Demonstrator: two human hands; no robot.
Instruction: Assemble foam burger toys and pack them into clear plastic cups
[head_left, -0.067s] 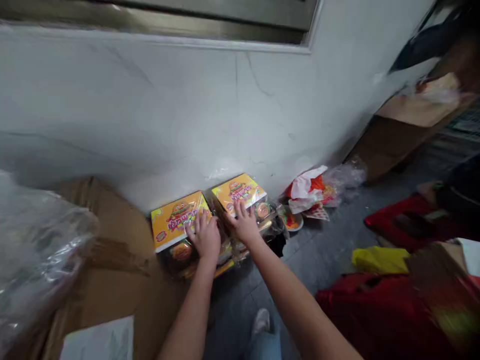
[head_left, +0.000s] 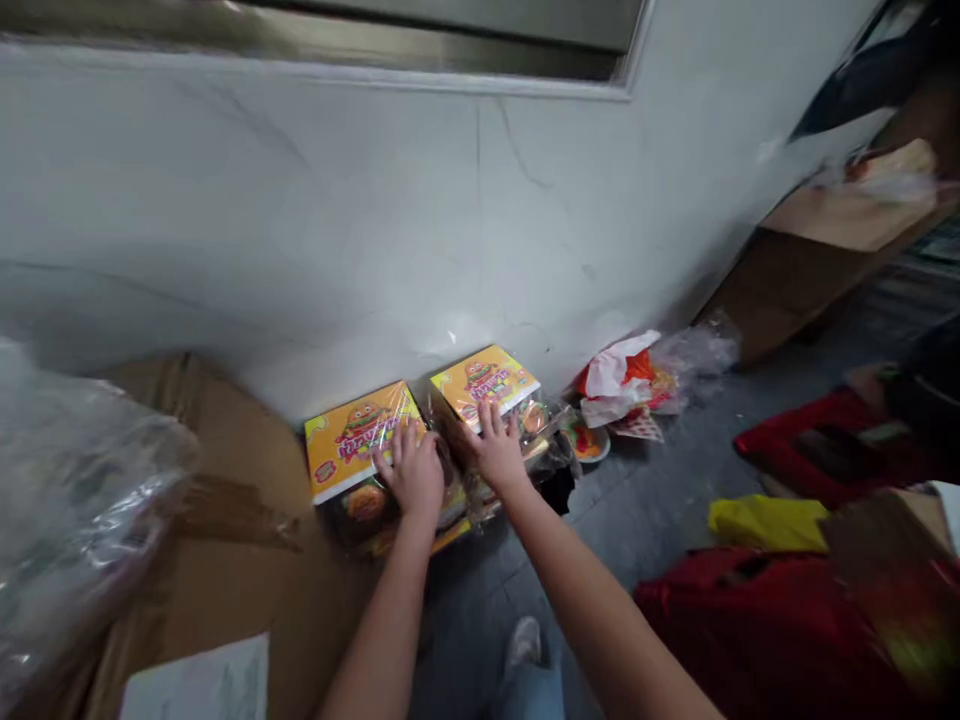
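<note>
Two yellow burger-toy boxes with clear plastic fronts sit side by side against the wall, wrapped in shiny film. On the left box [head_left: 352,430], my left hand [head_left: 416,475] lies over the lower right part of its lid with fingers spread. My right hand [head_left: 496,450] rests at the front of the right box [head_left: 476,378], its fingers also apart. A round burger piece [head_left: 365,502] shows through the left box's window. What lies under my palms is hidden.
A large cardboard box [head_left: 247,590] with a clear plastic bag [head_left: 82,490] stands at left. Rightward lie a bowl [head_left: 592,445], crumpled red and white wrapping [head_left: 622,375], a yellow bag [head_left: 769,522] and a red bag [head_left: 750,620]. Another person's sleeve [head_left: 926,385] shows at far right.
The whole view has shifted slightly, so most things sit a little further right in the picture. Both hands stay on the boxes with fingers spread.
</note>
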